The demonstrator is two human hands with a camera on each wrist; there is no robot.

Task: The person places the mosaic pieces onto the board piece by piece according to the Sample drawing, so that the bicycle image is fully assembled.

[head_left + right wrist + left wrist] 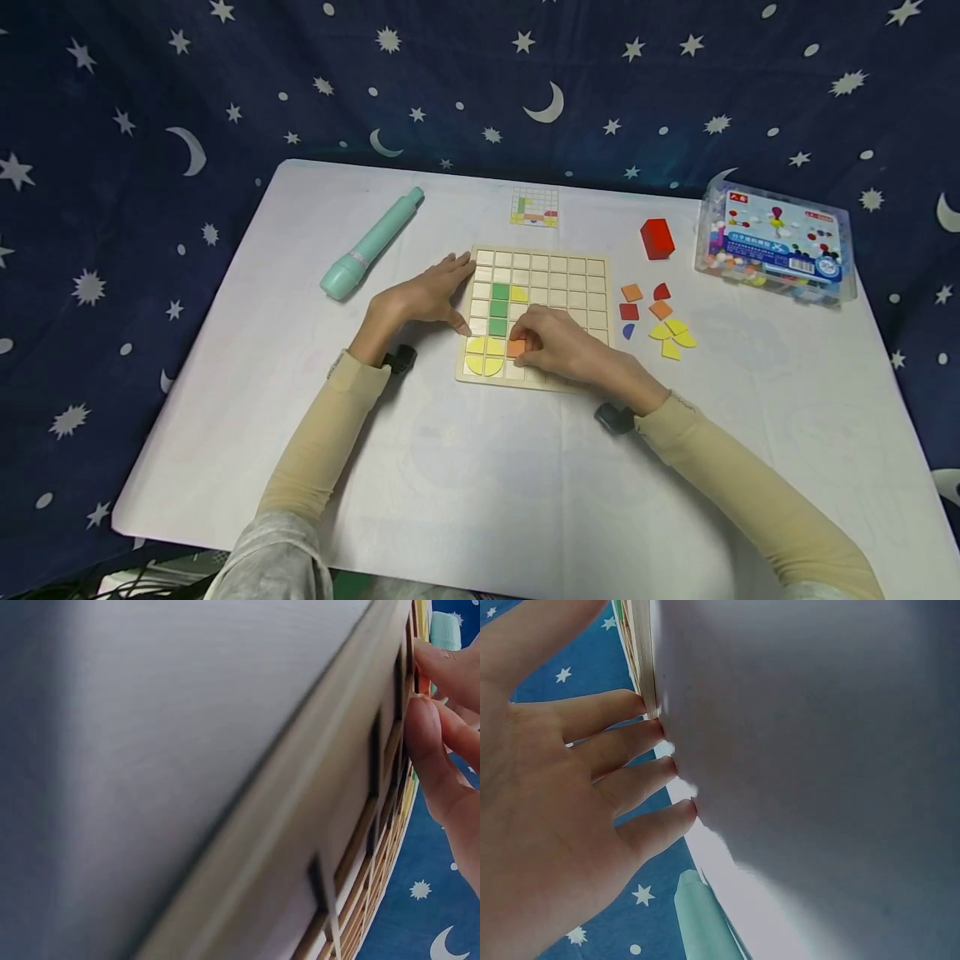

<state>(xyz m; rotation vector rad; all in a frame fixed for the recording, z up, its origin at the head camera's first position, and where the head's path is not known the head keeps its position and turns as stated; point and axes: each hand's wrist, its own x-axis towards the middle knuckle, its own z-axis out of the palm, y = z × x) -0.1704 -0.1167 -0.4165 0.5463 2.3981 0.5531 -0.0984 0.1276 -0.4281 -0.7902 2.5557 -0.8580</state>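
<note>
A wooden grid board (558,281) lies on the white table. My left hand (429,292), fingers extended and spread, touches its left edge; in the left wrist view, fingertips (654,729) reach the board's side and the table surface. My right hand (558,342) pinches an orange square tile (515,349) at a cell in the lower left part. In the right wrist view, thumb and finger meet around a sliver of the orange tile (424,682). Green square tiles (498,308) form a column. Yellow curved tiles (483,357) fill lower-left cells, and another yellow tile (518,293) sits higher.
Loose orange, red, blue and yellow tiles (661,310) lie right of the board. Behind them stand a red block (657,239) and a clear plastic box (776,242). A pattern card (535,207) lies beyond the board; a mint-green cylindrical object (372,244) lies left.
</note>
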